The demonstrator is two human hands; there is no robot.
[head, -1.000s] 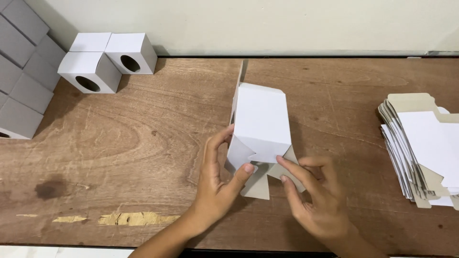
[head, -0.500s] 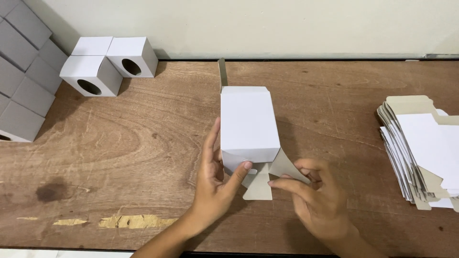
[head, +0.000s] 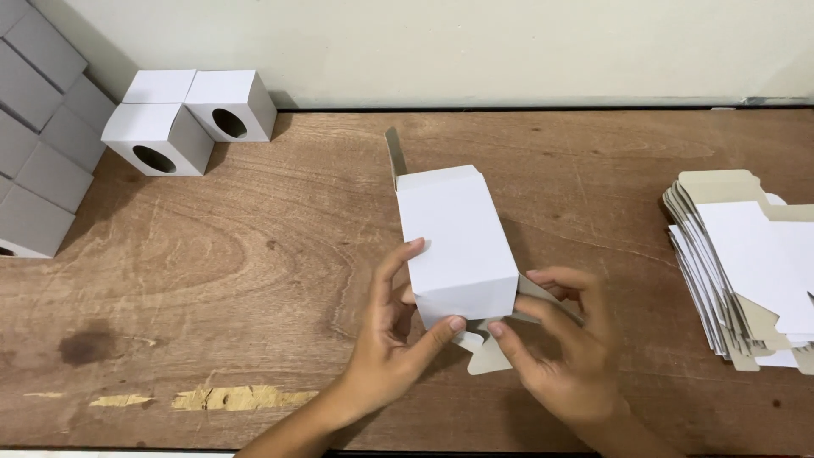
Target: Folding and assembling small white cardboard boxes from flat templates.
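Note:
A white cardboard box point(head: 456, 237) lies on its side on the wooden table point(head: 254, 254), its open end flaps toward me. My left hand point(head: 392, 339) grips the box's near left corner, thumb on the end face, fingers along the side. My right hand point(head: 560, 343) holds the grey end flaps at the box's near right corner, index finger pressing a flap point(head: 487, 356). A far flap point(head: 393, 154) stands up at the other end.
Two finished white boxes with round holes point(head: 191, 119) stand at the back left. A stack of grey boxes point(head: 38, 144) fills the left edge. A pile of flat box blanks point(head: 746, 263) lies at the right. A wall point(head: 509, 51) runs behind.
The box has been laid flatter and turned slightly, its far end now pointing away. Both hands have stayed at the near end, working the flaps.

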